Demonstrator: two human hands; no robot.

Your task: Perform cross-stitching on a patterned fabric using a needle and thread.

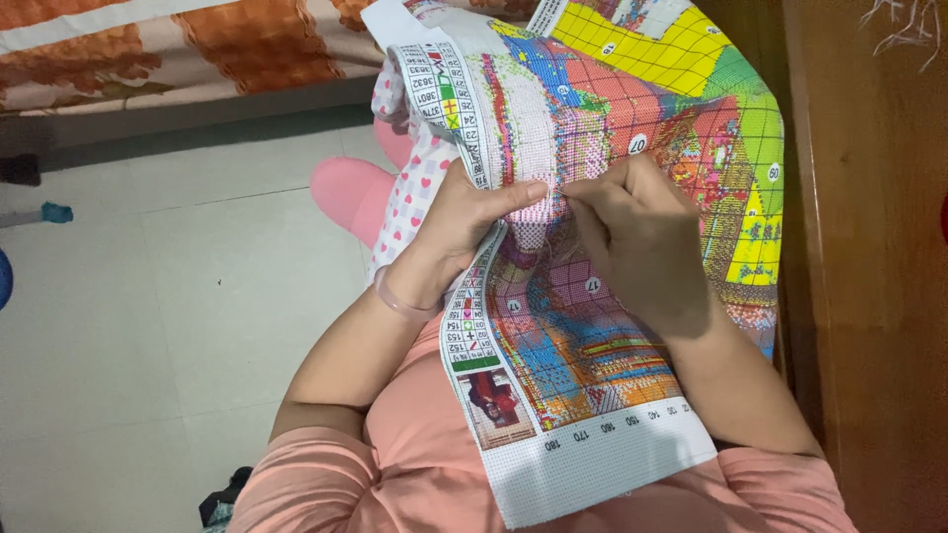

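Note:
A large cross-stitch canvas point(632, 109), printed with a colourful grid pattern and a white border, lies across my lap. My left hand point(464, 222) grips its left edge, thumb on top pressing the fabric near the stitched area. On that wrist sits a pale pink bangle point(400, 301). My right hand point(637, 232) rests on the canvas with fingertips pinched together close to my left thumb; whatever they pinch is too small to see. A small picture point(497, 403) is printed in the canvas's lower border.
A white cloth with pink hearts point(415, 188) hangs under the canvas, over a pink cushion point(351, 192). A wooden furniture edge point(869, 276) runs along the right. Grey tiled floor point(148, 296) spreads left, with an orange patterned bedcover point(197, 44) above.

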